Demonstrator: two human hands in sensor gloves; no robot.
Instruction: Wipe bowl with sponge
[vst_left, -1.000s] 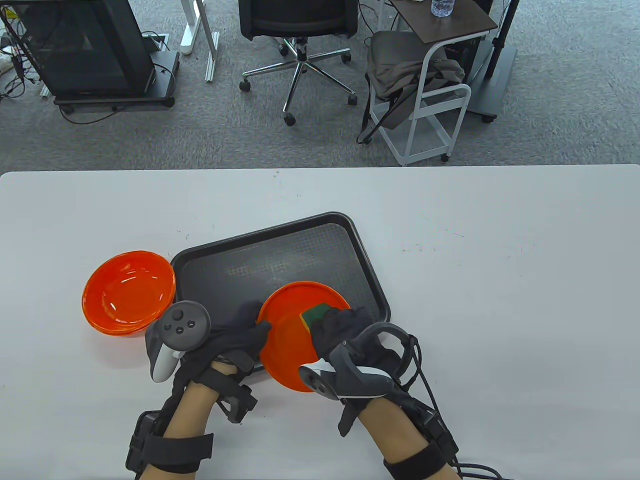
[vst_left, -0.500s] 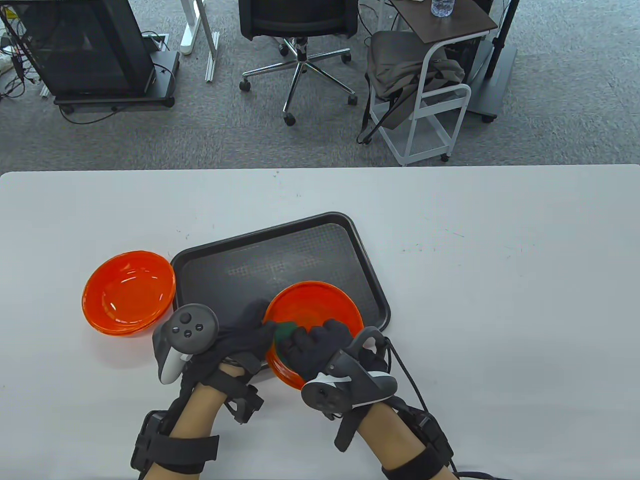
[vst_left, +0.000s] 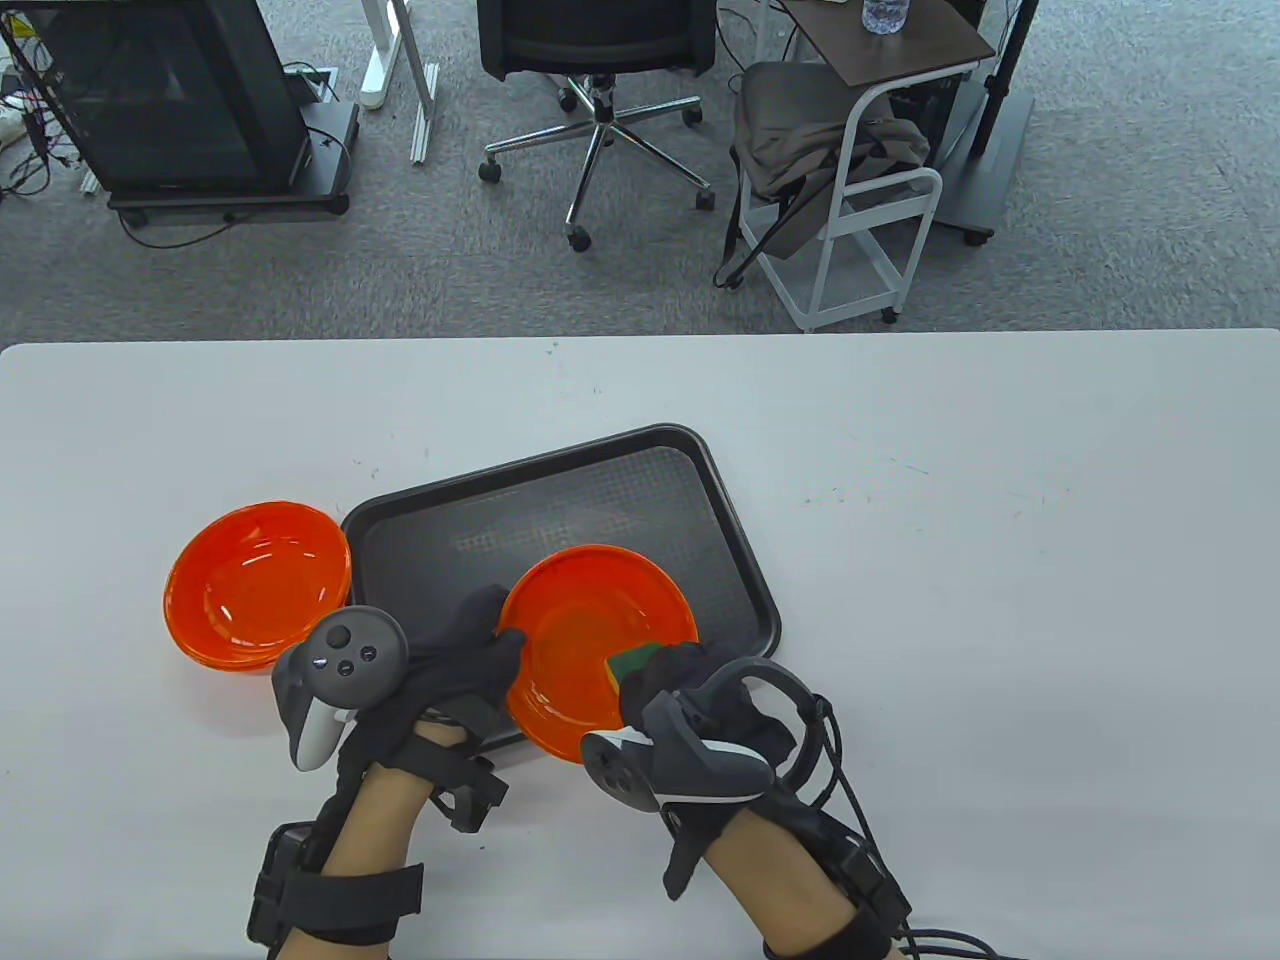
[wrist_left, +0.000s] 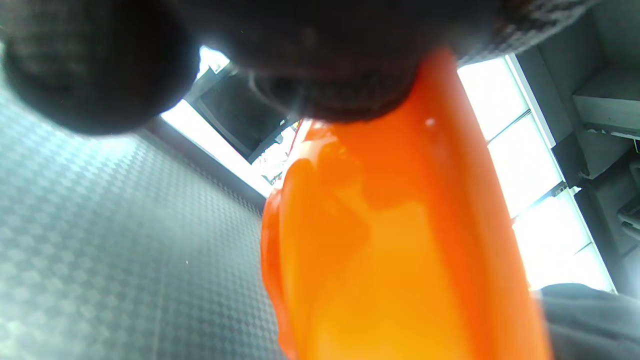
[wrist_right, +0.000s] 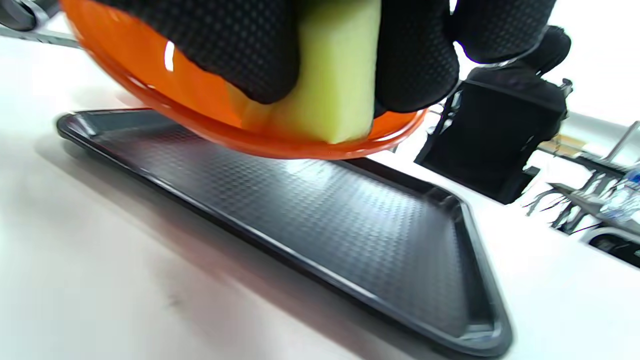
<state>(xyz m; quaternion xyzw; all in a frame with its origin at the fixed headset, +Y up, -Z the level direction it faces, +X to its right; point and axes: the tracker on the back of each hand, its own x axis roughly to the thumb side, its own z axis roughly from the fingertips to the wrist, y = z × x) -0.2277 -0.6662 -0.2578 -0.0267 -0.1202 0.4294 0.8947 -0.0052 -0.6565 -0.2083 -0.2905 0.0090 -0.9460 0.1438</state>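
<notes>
Orange bowl (vst_left: 585, 640), green-topped yellow sponge (vst_left: 632, 662), black diamond-textured tray (vst_left: 560, 510), white table (vst_left: 1000, 600).

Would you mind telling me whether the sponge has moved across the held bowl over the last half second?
Yes. The sponge has slid from the bowl's left rim to its right rim, toward the tray's right edge, gripped by the right hand.

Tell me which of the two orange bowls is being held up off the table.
The orange bowl over the black tray, tilted, gripped by the left hand. The other bowl rests untouched on the table, left of the tray.
</notes>
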